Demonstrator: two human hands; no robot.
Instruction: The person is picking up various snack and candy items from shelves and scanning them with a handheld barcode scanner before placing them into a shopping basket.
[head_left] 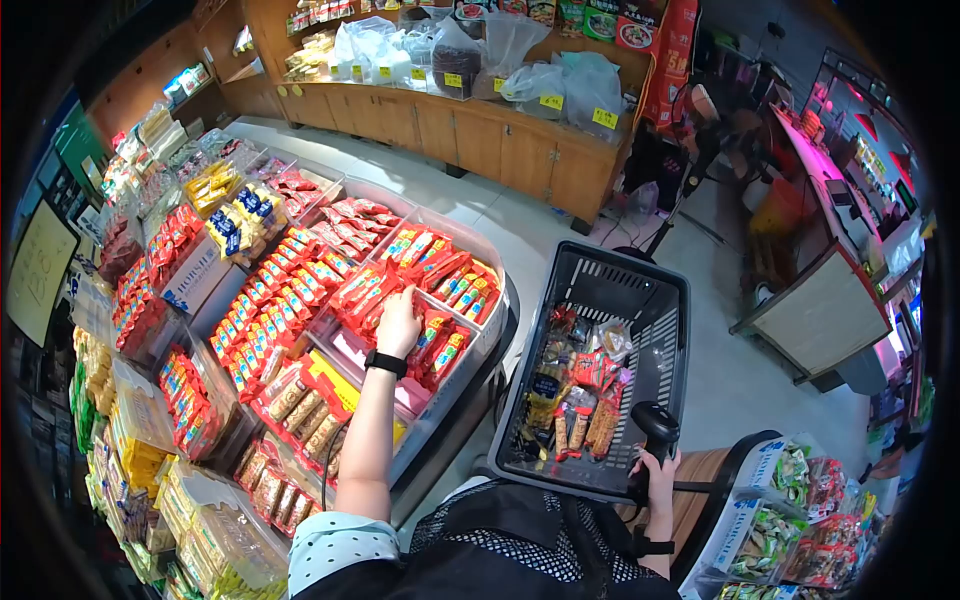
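The left hand [399, 322] reaches into a clear bin [462, 372] near the front right corner of the display stand [505, 330], its fingers curled down onto the red snack packs [372, 290] there, touching them, though I cannot tell whether one is actually gripped. The right hand [660, 470] is wrapped around the black handle [655, 425] at the near edge of the basket [655, 300]. The basket already holds a heap of packets [585, 385], so the picking looks well along, with this pack not yet lifted out.
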